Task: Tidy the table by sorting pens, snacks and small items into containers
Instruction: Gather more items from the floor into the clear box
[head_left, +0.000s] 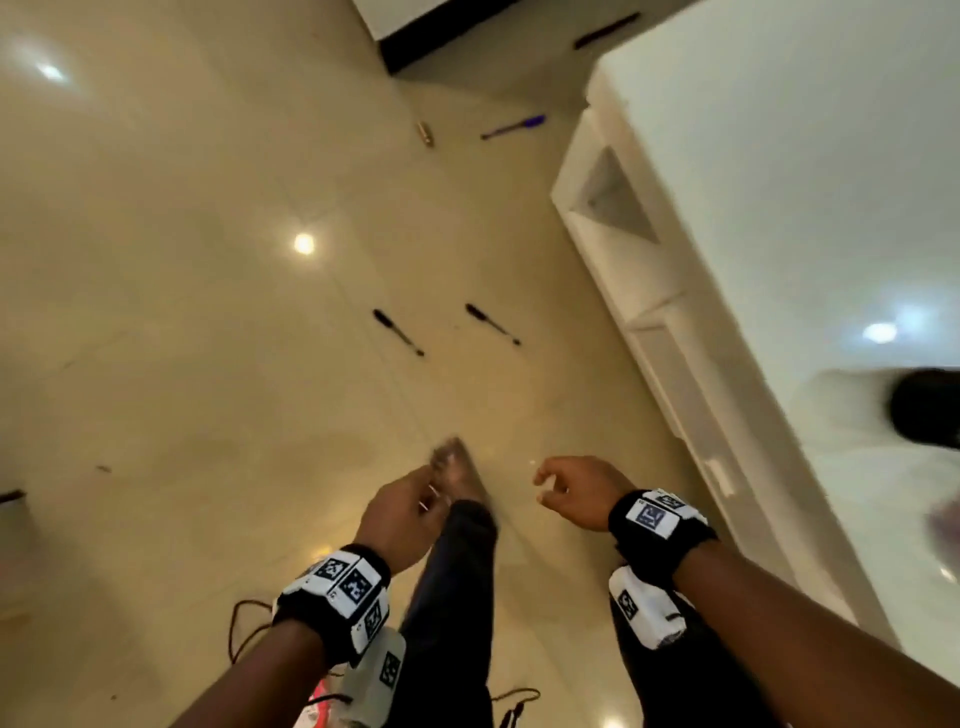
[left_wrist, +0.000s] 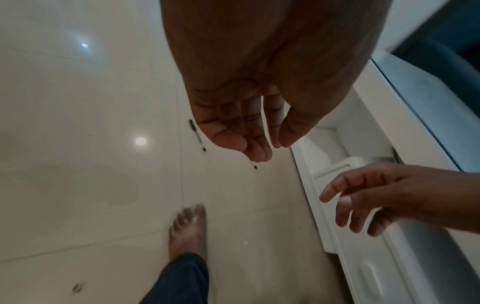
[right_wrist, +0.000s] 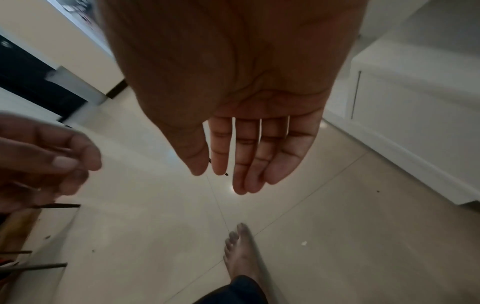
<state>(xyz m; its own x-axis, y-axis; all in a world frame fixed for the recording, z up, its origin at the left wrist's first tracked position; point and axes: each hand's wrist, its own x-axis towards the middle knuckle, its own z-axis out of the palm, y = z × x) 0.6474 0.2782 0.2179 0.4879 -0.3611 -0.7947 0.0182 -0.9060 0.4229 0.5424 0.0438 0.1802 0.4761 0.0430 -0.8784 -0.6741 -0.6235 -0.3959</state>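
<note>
Walking toward pens (head_left: 397, 332) scattered on the floor (head_left: 182, 312); both hands' fingers (right_wrist: 244, 164) hang relaxed, apart, empty, ready to gather them.

The glossy beige tiled floor (head_left: 208, 312) carries two black pens (head_left: 398, 332) (head_left: 492, 323) side by side at 12 o'clock from the bare foot (head_left: 457, 467). The purple pen (head_left: 513, 126) and the small brass cylinder (head_left: 425, 133) lie farther out at 12 o'clock, the cylinder left of the pen. The white glossy table (head_left: 779, 234) stands at 2 o'clock. Both hands (head_left: 410, 512) (head_left: 576, 491) hang above the floor, the left over the foot.
</note>
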